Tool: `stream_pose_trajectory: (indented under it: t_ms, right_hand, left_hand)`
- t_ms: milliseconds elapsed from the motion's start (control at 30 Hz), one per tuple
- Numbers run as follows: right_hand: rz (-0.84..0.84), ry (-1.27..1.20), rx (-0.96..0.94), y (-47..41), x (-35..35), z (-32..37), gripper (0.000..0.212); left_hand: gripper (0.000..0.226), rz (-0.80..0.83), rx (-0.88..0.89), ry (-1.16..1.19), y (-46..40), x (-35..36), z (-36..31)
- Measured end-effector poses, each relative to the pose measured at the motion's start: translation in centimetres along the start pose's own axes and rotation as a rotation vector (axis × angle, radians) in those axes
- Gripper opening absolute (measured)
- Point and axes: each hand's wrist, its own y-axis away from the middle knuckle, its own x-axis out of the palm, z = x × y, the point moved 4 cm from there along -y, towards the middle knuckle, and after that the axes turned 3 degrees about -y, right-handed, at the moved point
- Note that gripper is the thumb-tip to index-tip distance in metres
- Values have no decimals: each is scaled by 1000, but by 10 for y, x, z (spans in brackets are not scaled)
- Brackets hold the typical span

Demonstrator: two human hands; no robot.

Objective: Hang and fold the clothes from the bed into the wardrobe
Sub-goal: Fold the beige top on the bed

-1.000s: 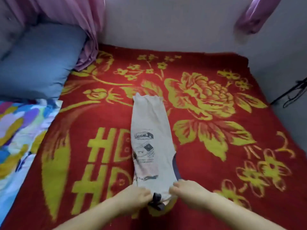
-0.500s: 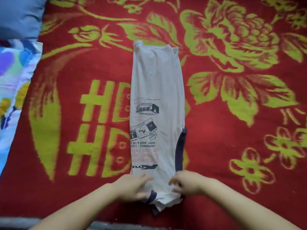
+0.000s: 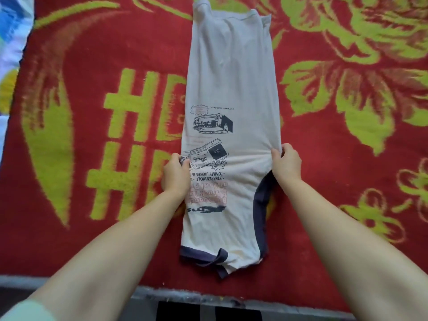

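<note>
The left hand (image 3: 175, 173) and right hand (image 3: 286, 165) are pinching opposite edges of the cream printed T-shirt with navy trim (image 3: 231, 93), lying lengthwise between them on the red floral blanket (image 3: 92, 54); folding evenly probably means keeping both pinches level.

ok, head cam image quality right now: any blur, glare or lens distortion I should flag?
Head view: light is soft and even, no glare, only faint shadows under the forearms. The T-shirt print reads sharply mid-frame; the left hand and right hand are slightly soft. Wide-angle stretch swells the forearms near the bottom edge, and the blanket corners blur.
</note>
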Motion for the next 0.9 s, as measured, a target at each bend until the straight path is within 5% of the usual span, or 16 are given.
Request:
stream_pose_trajectory:
  t_ms: [100,200,267,367,433,533,600,667,733,833,900]
  right_hand:
    - [10,232,-114,26,2,0,51]
    - [58,428,-680,80,6,11,70]
    - [340,532,-996,127,17,-9,79]
    - [830,839,-1027,183,32,-71,89]
    - [812,979,-1015,192,31,-88,93]
    - [615,938,-1061,189,30,-86,65]
    - [518,874,-1105,189,31,-81,56]
    - [478,847,-1125,191,33,-79,57]
    - [473,845,-1147,193,32,-75,56]
    - [502,822,-1122,197,32,-66,53]
    - [588,788,-1049,194,36,-70,52]
  left_hand:
    - [31,9,150,-38,25,2,12]
    - [49,191,199,30,64,2,36]
    - [47,397,80,94,92,8,61]
    - [23,505,23,89,122,11,89]
    - [3,485,-11,140,127,7,102]
    - [18,476,-64,76,131,0,119]
    - [10,349,155,-212,133,-12,118]
    - [45,207,613,-481,139,-18,112]
    - [75,240,1025,-680,152,-16,113]
    - [89,353,1119,-906,154,-11,120]
    - [73,344,1100,-888,152,-11,117]
